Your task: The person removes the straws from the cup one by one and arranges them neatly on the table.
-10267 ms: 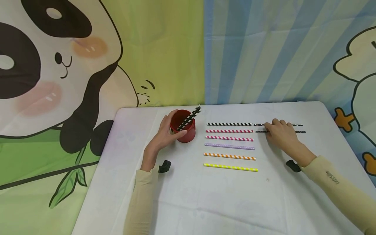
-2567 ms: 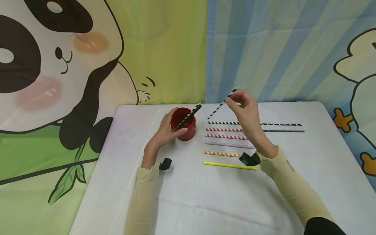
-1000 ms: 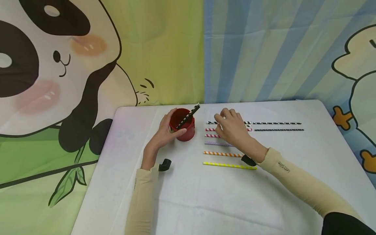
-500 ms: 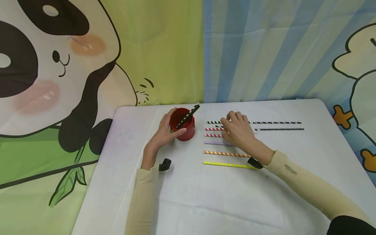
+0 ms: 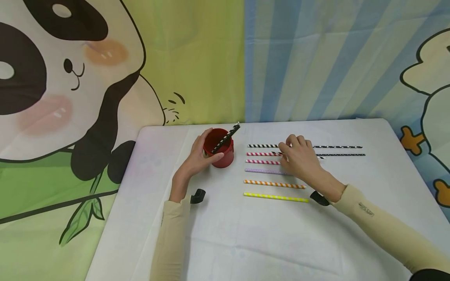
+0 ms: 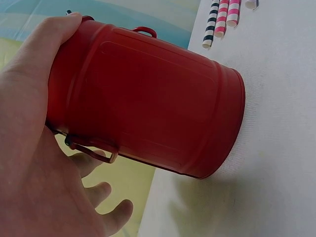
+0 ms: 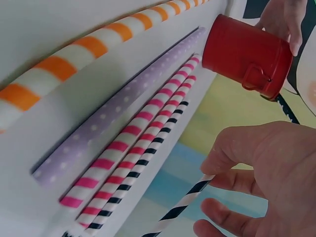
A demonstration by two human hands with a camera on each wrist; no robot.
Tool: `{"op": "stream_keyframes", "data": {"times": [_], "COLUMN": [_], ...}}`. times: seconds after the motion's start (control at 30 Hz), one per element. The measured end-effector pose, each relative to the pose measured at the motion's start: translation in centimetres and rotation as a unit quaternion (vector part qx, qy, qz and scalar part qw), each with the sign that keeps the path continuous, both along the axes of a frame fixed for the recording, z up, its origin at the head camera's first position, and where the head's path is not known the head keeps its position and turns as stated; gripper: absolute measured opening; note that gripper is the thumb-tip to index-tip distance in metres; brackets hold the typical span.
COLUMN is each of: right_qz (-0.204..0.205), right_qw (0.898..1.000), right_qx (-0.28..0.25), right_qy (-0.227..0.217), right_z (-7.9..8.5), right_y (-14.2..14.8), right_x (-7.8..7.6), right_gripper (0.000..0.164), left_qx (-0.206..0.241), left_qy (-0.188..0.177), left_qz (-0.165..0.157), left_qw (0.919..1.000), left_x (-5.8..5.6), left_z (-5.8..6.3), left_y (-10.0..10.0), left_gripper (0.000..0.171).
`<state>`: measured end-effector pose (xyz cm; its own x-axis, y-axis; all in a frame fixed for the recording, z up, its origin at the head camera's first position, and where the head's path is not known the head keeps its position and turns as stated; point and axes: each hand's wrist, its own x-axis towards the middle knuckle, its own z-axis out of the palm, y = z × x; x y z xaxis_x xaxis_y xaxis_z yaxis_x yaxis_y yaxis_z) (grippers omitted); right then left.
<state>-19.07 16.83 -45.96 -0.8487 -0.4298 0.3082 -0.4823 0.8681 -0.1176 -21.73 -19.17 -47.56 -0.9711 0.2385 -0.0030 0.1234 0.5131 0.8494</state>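
Note:
My left hand [image 5: 197,160] holds a red pail [image 5: 228,157] standing at the back of the table, thumb on the near side of its rim. Black straws with white marks [image 5: 226,137] lean out of the pail to the right. Between thumb and fingertips, my right hand [image 5: 303,160] pinches a black-and-white striped paper straw [image 7: 183,203]. In the head view that straw lies across the right part of the red-striped straw [image 5: 260,154], its middle hidden by the hand. Above it lies another black-and-white straw [image 5: 261,146], partly covered by the fingers.
Below these lie a pink-striped straw [image 5: 261,161], a purple dotted straw [image 5: 263,171], an orange-striped straw [image 5: 274,184] and a yellow straw [image 5: 275,197]. Two thin black straws [image 5: 337,147] extend right of my right hand. A curtain [image 5: 197,62] hangs behind the table.
From being raised with the striped straw, my right hand has come down to the row, then slid rightward with it. My left hand keeps its grip on the pail throughout.

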Motion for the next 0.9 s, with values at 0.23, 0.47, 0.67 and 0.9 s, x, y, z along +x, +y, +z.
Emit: {"op": "stream_keyframes", "data": {"times": [0.23, 0.47, 0.67, 0.9], "right_qz": [-0.006, -0.016, -0.026, -0.047], "right_qw": [1.000, 1.000, 1.000, 0.999], "right_qx": [0.000, 0.000, 0.004, 0.025], "right_qy": [0.011, 0.011, 0.012, 0.003], "right_z": [-0.5, -1.1, -1.6, -1.9], "right_y": [2.2, 4.1, 5.6, 7.4], "right_x": [0.5, 0.9, 1.1, 1.7], "right_gripper": [0.014, 0.015, 0.018, 0.019], "left_qx": [0.006, 0.013, 0.012, 0.009], "left_qy": [-0.002, 0.001, 0.001, 0.000], "left_qz": [-0.002, -0.005, -0.005, -0.005], "left_qw": [1.0000, 0.9999, 0.9999, 0.9999], "left_x": [0.0, 0.1, 0.1, 0.1], "left_z": [-0.1, 0.0, 0.1, 0.0], "left_y": [0.0, 0.0, 0.0, 0.0], "left_gripper": [0.092, 0.091, 0.091, 0.091]}}
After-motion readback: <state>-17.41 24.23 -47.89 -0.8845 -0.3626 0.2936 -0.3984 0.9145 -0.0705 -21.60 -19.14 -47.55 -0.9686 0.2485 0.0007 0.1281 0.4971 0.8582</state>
